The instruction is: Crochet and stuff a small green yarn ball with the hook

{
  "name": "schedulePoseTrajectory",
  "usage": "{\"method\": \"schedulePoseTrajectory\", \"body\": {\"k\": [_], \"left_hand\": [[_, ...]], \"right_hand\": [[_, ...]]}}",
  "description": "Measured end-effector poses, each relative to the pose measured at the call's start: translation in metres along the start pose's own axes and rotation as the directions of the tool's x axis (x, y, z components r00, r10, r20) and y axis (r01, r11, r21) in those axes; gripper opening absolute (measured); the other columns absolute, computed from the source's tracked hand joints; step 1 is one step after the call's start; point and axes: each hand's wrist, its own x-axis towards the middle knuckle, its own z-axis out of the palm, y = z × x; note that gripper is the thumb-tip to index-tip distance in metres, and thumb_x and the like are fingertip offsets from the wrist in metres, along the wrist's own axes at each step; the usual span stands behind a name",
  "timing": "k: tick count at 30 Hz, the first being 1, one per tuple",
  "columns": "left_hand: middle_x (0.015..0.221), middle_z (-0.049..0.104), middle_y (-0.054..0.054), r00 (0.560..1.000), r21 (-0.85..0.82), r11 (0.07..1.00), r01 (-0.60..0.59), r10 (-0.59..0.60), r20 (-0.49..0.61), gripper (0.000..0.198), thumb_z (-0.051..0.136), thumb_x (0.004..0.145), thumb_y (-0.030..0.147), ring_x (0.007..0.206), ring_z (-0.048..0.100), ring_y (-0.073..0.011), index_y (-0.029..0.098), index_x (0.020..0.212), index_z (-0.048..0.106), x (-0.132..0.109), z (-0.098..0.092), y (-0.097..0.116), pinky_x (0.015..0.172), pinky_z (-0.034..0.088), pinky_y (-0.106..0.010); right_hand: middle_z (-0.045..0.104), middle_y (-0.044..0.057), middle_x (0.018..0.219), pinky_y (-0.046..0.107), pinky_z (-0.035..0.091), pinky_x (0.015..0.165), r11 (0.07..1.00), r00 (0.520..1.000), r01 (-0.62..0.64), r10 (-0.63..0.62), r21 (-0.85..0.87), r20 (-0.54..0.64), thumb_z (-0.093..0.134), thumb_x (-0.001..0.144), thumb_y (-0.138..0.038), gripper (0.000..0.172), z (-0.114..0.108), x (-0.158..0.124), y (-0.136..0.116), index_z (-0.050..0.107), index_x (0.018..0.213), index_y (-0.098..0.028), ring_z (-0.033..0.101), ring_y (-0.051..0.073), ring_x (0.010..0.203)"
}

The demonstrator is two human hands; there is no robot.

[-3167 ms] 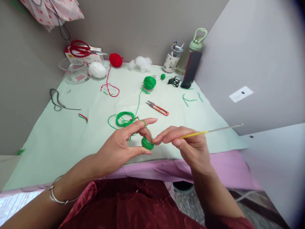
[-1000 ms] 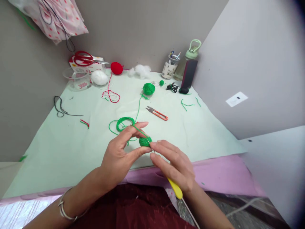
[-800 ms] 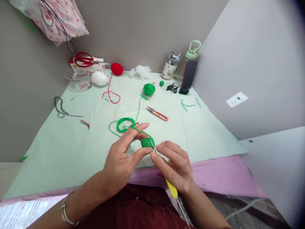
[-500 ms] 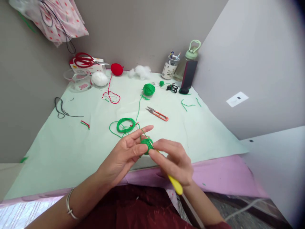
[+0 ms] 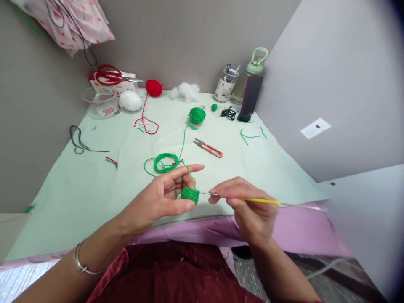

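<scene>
My left hand pinches a small green crochet piece between thumb and fingers, its index finger stretched out to the right. Green yarn runs from the piece up over that finger. In my right hand is a crochet hook with a yellow grip, held nearly level. Its thin metal tip reaches the right edge of the crochet piece; a silvery length shows beyond the yellow part. Just behind the left hand lies a loose coil of green yarn, linked by a strand to a green yarn ball.
Orange thread snips lie beyond my hands. Along the back stand a red yarn ball, white stuffing, a pen cup and a bottle. At left are a white yarn ball, clear tub and red-handled scissors.
My right hand has moved right, and the hook has swung from steeply slanted to nearly level. The crochet piece has turned in my left hand. The view has shifted slightly.
</scene>
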Motion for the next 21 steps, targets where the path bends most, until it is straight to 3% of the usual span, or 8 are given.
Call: {"method": "schedulePoseTrajectory", "body": {"k": [5,9,10,12,14,15,17,21], "left_hand": [[0.099,0.059,0.001,1.0,0.103,0.995,-0.006,0.003,0.026,0.057,0.087,0.082,0.023,0.091,0.056,-0.0134,0.037,0.135,0.076,0.0,-0.004,0.0,0.083,0.049,-0.026],[0.106,0.064,-0.001,0.997,0.111,0.994,-0.021,0.028,-0.065,0.06,0.084,0.083,0.019,0.104,0.06,-0.0168,0.034,0.139,0.073,0.0,0.006,-0.004,0.095,0.049,-0.03],[0.109,0.065,-0.001,0.994,0.091,0.995,-0.027,0.036,-0.101,0.061,0.085,0.082,0.019,0.107,0.061,-0.0176,0.033,0.14,0.073,0.0,0.01,-0.006,0.098,0.05,-0.031],[0.113,0.068,-0.002,0.987,0.014,1.0,-0.017,0.019,-0.159,0.063,0.087,0.081,0.02,0.11,0.063,-0.018,0.029,0.142,0.071,0.001,0.019,-0.012,0.101,0.05,-0.032],[0.116,0.071,-0.003,0.98,-0.101,0.995,-0.003,-0.017,-0.199,0.065,0.09,0.081,0.025,0.113,0.065,-0.0188,0.029,0.143,0.07,0.001,0.026,-0.018,0.101,0.052,-0.032],[0.116,0.072,-0.003,0.977,-0.154,0.988,-0.006,-0.027,-0.211,0.063,0.091,0.081,0.027,0.114,0.066,-0.0189,0.029,0.141,0.071,0.001,0.028,-0.02,0.101,0.053,-0.031],[0.115,0.074,-0.003,0.978,-0.254,0.967,0.016,-0.068,-0.198,0.06,0.093,0.08,0.027,0.113,0.067,-0.0185,0.03,0.137,0.075,0.001,0.031,-0.022,0.101,0.053,-0.031],[0.108,0.078,-0.003,0.989,-0.354,0.934,0.052,-0.097,-0.11,0.054,0.093,0.077,0.028,0.109,0.068,-0.0185,0.03,0.129,0.08,0.0,0.026,-0.019,0.103,0.051,-0.032]], "right_hand": [[0.082,0.003,0.089,0.03,0.063,0.068,0.956,0.973,-0.219,0.229,0.196,-0.031,0.072,0.1,-0.025,0.013,0.0,0.001,0.008,0.085,0.103,-0.026,0.075,0.015,0.07],[0.077,0.001,0.08,0.029,0.06,0.058,0.897,0.943,-0.323,0.331,0.303,0.023,0.072,0.101,-0.035,0.016,0.011,0.001,0.012,0.083,0.096,-0.025,0.071,0.014,0.06],[0.076,0.001,0.08,0.029,0.06,0.059,0.93,0.955,-0.289,0.296,0.229,0.001,0.07,0.102,-0.034,0.016,0.015,-0.001,0.012,0.083,0.098,-0.026,0.071,0.014,0.061],[0.076,0.003,0.088,0.03,0.062,0.065,0.987,0.993,-0.103,0.094,-0.122,-0.073,0.068,0.102,-0.024,0.016,0.021,-0.007,0.014,0.083,0.109,-0.028,0.073,0.016,0.073],[0.077,0.005,0.099,0.032,0.064,0.073,0.866,0.978,0.141,-0.196,-0.48,-0.067,0.07,0.099,-0.014,0.032,0.026,-0.014,0.017,0.081,0.122,-0.033,0.075,0.019,0.087],[0.077,0.005,0.104,0.034,0.064,0.077,0.803,0.957,0.222,-0.289,-0.553,-0.036,0.071,0.097,-0.012,0.038,0.027,-0.017,0.019,0.079,0.127,-0.034,0.075,0.021,0.092],[0.077,0.006,0.11,0.036,0.066,0.08,0.756,0.929,0.298,-0.371,-0.583,-0.006,0.072,0.096,-0.012,0.046,0.028,-0.019,0.023,0.076,0.135,-0.036,0.076,0.023,0.098],[0.077,0.005,0.11,0.035,0.066,0.077,0.901,0.97,0.161,-0.221,-0.404,-0.105,0.067,0.101,-0.015,0.037,0.025,-0.013,0.019,0.078,0.128,-0.037,0.075,0.021,0.096]]}}
